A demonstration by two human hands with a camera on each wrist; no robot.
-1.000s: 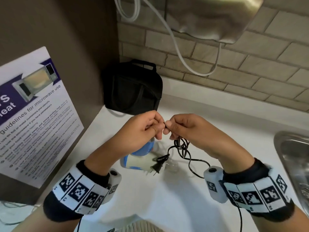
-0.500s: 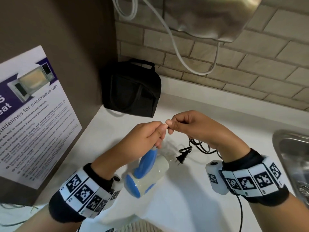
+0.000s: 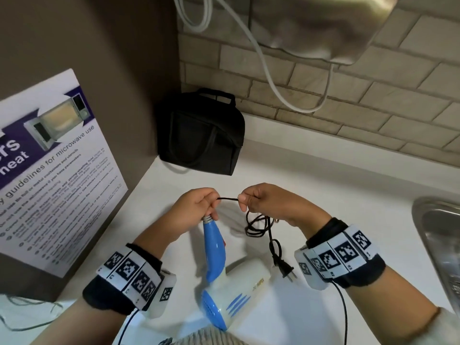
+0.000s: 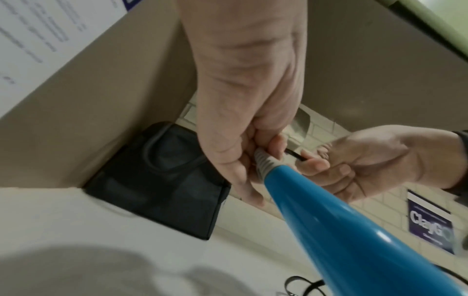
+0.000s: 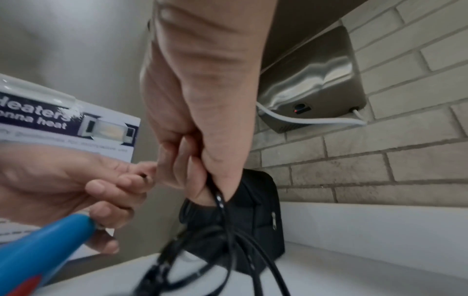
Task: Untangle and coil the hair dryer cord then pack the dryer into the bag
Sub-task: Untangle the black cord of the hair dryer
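The left hand (image 3: 196, 210) is curled round the grey strain-relief end of the hair dryer (image 3: 224, 282) handle, with the black cord (image 3: 258, 225) pinched at its fingertips – the left wrist view shows the ribbed collar caught between the fingers (image 4: 274, 148). The right hand (image 3: 268, 202) is closed on the same cord just beside it, so a short run of cord stretches taut between the two hands. Below the right hand the rest of the cord hangs in loose tangled loops, ending in the two-pin plug (image 3: 285, 270), which lies close to the dryer's white barrel. The dryer hangs handle-up from the left hand – whether its blue-and-white body touches the white tabletop (image 3: 323, 207) cannot be told. The black bag (image 3: 201, 135) stands upright in the corner at the back of the tabletop, well apart from the hands, its zip apparently closed. A steel sink (image 3: 438, 235) shows at the right edge, and a microwave-use poster (image 3: 49, 170) leans at the left.
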